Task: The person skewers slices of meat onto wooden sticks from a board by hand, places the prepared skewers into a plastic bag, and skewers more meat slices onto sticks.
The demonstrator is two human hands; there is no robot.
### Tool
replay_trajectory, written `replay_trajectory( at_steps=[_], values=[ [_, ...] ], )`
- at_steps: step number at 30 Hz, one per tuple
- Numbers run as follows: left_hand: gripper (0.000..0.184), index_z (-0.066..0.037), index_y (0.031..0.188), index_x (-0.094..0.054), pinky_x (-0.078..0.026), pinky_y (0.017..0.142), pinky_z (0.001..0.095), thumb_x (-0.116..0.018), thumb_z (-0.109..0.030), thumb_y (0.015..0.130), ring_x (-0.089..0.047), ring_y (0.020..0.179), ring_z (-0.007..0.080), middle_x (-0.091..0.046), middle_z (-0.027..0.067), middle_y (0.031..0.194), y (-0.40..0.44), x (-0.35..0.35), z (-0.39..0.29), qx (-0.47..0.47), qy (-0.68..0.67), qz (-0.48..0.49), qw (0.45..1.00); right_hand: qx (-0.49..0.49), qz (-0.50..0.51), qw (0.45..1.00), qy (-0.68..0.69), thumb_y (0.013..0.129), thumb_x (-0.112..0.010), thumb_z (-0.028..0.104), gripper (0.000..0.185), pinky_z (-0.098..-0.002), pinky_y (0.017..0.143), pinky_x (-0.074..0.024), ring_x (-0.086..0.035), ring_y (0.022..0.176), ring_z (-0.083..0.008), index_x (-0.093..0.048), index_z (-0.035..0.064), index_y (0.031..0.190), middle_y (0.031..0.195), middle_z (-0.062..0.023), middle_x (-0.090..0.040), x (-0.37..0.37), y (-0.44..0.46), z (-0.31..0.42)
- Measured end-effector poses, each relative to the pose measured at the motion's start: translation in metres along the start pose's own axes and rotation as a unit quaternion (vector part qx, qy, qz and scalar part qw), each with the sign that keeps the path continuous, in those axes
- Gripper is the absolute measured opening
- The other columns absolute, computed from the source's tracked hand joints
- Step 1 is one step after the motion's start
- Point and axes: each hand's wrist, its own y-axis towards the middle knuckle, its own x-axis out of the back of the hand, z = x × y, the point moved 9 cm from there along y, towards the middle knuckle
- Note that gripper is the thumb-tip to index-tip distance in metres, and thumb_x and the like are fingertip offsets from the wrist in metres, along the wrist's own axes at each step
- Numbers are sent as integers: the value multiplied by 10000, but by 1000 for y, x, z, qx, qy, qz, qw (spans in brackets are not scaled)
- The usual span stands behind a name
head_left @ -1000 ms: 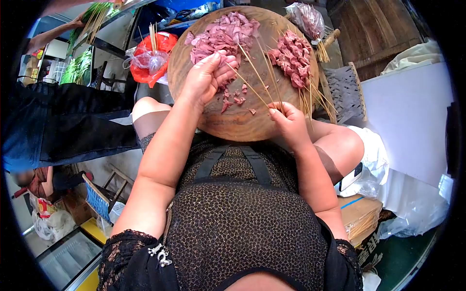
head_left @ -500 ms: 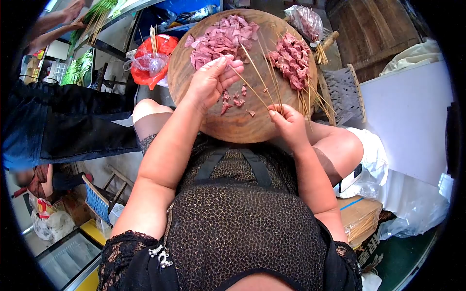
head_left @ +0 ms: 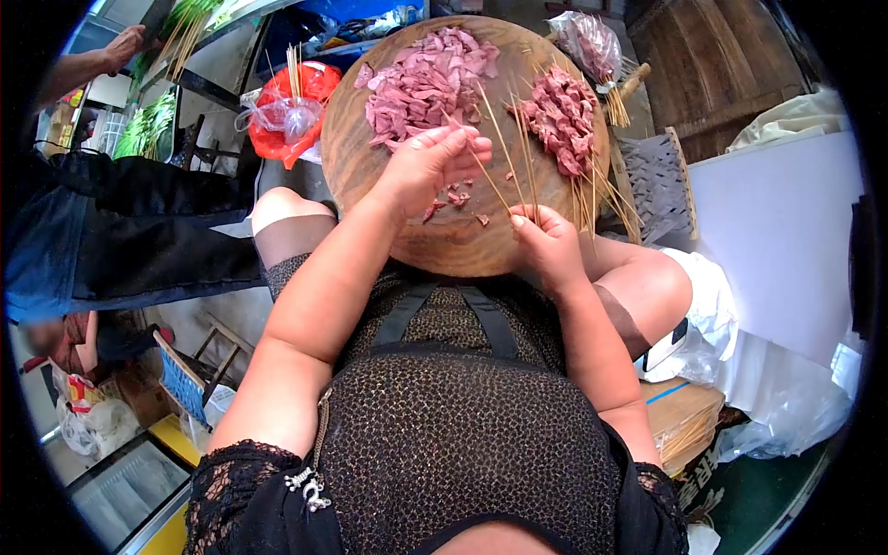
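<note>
My right hand (head_left: 548, 242) is closed around the lower ends of several bamboo skewers (head_left: 531, 180), which fan out away from me. Curled at the upper part of one skewer is my left hand (head_left: 433, 168), thumb against the fingers; whatever it pinches is too small to make out. Both hands are over a round wooden board (head_left: 416, 242). Just beyond my left hand lies a heap of raw meat strips (head_left: 430, 79). Small meat scraps (head_left: 453, 196) are beside its fingers. To the right, a pile of skewered meat (head_left: 562, 120) has its sticks pointing toward me.
A red plastic bag (head_left: 319, 88) with upright skewers stands left of the board. Bagged meat skewers (head_left: 592, 51) lie at the back right, near a woven stool seat (head_left: 655, 180). Another person's hand (head_left: 125, 46) shows at upper left, and a cardboard box (head_left: 684, 421) at lower right.
My left hand has moved right and slightly toward me, its fingers curling in at the skewer. My right hand still holds the skewers in nearly the same place.
</note>
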Motion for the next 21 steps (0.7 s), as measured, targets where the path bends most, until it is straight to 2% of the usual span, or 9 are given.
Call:
replay_trajectory(
  at_steps=[6, 7, 9, 10, 11, 12, 13, 14, 21],
  values=[
    [283, -15, 1070, -570, -477, 843, 314, -524, -238, 903, -594, 945, 177, -609, 73, 1043, -12, -26, 48, 87, 78, 47, 992, -3, 11, 999, 41, 845, -595, 150, 197, -155, 489, -317, -414, 547, -24, -580, 23, 995, 704, 43, -513, -8, 5, 9],
    [239, -17, 1025, -607, -468, 829, 280, -564, -200, 879, -595, 908, 144, -626, 41, 994, -11, -25, 51, 96, 203, 52, 973, -3, 11, 999, 42, 845, -595, 150, 197, -155, 489, -317, -414, 547, -24, -580, 23, 995, 704, 43, -513, -8, 6, 9],
    [174, -29, 972, -641, -465, 800, 257, -604, -138, 842, -590, 865, 111, -647, 26, 918, -6, -32, 18, -20, 509, 164, 845, 17, -8, 999, 40, 843, -598, 150, 202, -156, 487, -314, -410, 542, -24, -577, 26, 1001, 700, 43, -509, -5, 8, 11],
    [132, -37, 925, -653, -470, 770, 267, -628, -90, 806, -592, 828, 112, -654, 37, 849, 5, -28, -7, -101, 580, 165, 791, 14, -10, 999, 42, 843, -598, 150, 202, -156, 487, -314, -410, 542, -24, -577, 26, 1001, 700, 43, -509, -3, 9, 9],
    [144, -41, 930, -647, -476, 740, 276, -609, -63, 793, -602, 795, 159, -650, 81, 833, 14, -18, -42, -209, 583, 78, 781, 18, -14, 998, 50, 842, -601, 148, 203, -157, 488, -316, -413, 544, -24, -576, 27, 1002, 702, 42, -511, 1, 12, 9],
    [227, -51, 1003, -619, -474, 790, 312, -569, -37, 783, -610, 867, 254, -640, 128, 919, 25, -11, -72, -230, 664, 21, 711, 22, -19, 998, 58, 840, -603, 147, 204, -158, 489, -318, -416, 546, -24, -575, 28, 1004, 704, 41, -512, 4, 12, 9],
    [312, -54, 1094, -571, -450, 861, 356, -521, -26, 787, -565, 977, 336, -599, 172, 1043, 18, -14, -104, -346, 721, -61, 597, 23, -18, 998, 58, 840, -603, 147, 204, -158, 489, -318, -416, 546, -24, -575, 28, 1004, 704, 41, -512, 4, 12, 9],
    [328, -46, 1136, -539, -418, 911, 390, -499, -47, 810, -511, 1062, 361, -555, 191, 1127, 27, 5, -105, -402, 761, -115, 496, 27, -21, 998, 56, 840, -605, 146, 204, -159, 489, -319, -416, 547, -24, -575, 29, 1005, 704, 42, -513, 5, 12, 10],
    [213, -25, 964, -593, -444, 793, 398, -480, -63, 787, -560, 903, 317, -593, 140, 920, 0, 7, -48, -380, 753, -85, 531, 35, -17, 997, 61, 837, -608, 148, 198, -163, 483, -319, -415, 541, -26, -582, 30, 994, 705, 39, -521, 11, 9, 7]
  ],
)
